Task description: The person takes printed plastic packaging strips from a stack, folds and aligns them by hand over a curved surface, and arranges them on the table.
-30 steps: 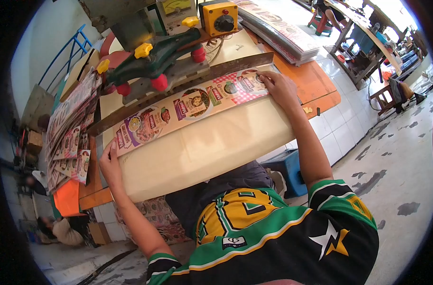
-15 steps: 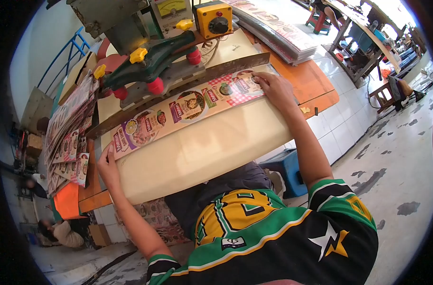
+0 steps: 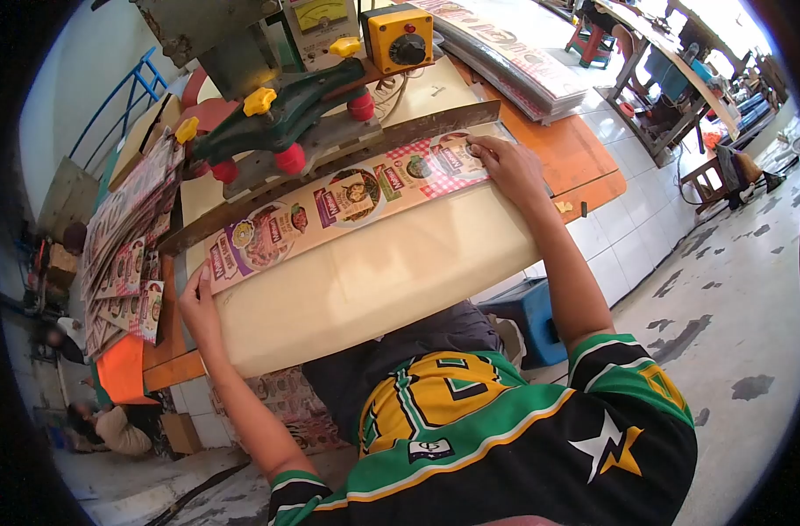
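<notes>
Touching the printed strip [image 3: 352,202] at both ends: hands [image 3: 512,168], grip unclear.

Daylight flooded the upper right; the left edge was dim.
It bleached the far corner [image 3: 724,22], whitened the tiles [image 3: 643,230] and laid soft glare on the board [image 3: 435,245]. The strip [image 3: 338,206] was fairly sharp, while the left background looked murky, perhaps out of focus. The lens bowed the edges inside a black ring.

Head-worn cam, looking fwd & down, fairly close abv worktable [image 3: 582,156], wide-angle
</notes>
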Tool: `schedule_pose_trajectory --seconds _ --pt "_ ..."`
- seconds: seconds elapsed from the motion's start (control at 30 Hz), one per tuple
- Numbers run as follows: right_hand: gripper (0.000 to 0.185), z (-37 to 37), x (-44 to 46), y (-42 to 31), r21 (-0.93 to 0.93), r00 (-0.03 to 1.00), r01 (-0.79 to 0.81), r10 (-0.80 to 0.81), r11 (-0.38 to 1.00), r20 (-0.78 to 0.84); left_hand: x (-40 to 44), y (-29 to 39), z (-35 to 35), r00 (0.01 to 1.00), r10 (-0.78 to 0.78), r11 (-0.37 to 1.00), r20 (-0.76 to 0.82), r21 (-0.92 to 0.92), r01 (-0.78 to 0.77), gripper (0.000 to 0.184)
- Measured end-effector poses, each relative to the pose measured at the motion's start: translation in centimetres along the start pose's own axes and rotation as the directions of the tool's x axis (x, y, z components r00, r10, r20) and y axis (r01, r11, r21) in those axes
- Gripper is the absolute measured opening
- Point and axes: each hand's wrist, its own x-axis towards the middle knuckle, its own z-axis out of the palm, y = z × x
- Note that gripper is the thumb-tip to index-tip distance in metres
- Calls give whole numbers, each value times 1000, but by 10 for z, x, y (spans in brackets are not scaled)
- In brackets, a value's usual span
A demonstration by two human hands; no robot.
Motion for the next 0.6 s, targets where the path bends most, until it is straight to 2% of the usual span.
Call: schedule_pose_trajectory --seconds 0.13,0.6 --pt "29 4 1 3 14 1000 6 -6 1000 -13 1 -4 0 1000 19 999 -12 46 -19 37" --pt "29 3 0 4 -15 999 16 -17 1000 -27 2 -6 1 1000 12 1000 -13 19 -12 36"
